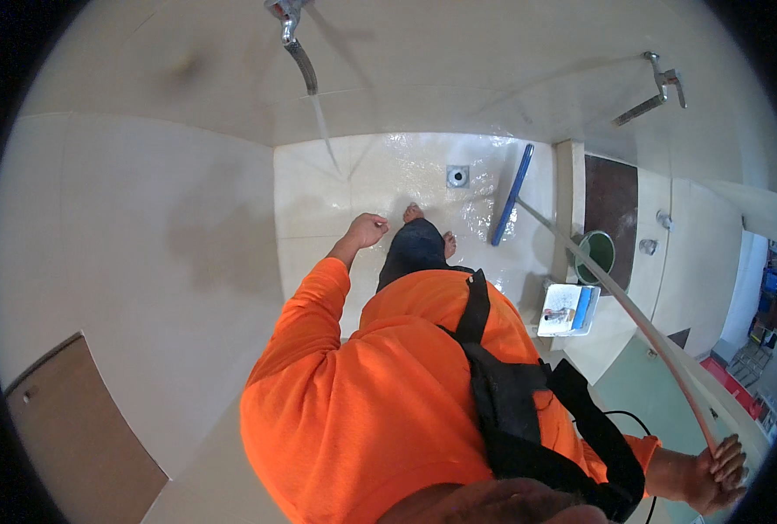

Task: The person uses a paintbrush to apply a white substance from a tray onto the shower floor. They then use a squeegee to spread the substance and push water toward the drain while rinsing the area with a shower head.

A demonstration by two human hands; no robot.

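My right hand (718,479), at the lower right, is closed round the top end of the long pale handle of a floor squeegee (513,194). Its handle slants down across the view to the blue head, which lies on the wet tiled floor (314,253). My left hand (368,229) hangs over the floor beside my bare feet, its fingers curled in and nothing visible in them. Near the squeegee head is a square metal floor drain (457,176).
Water runs from a wall tap (301,63) onto the floor. Another tap (662,85) is on the wall at the right. A green bucket (595,255) stands beside a low ledge (570,188), close to a white tub (568,309) holding a blue item. A brown door (83,428) is at the lower left.
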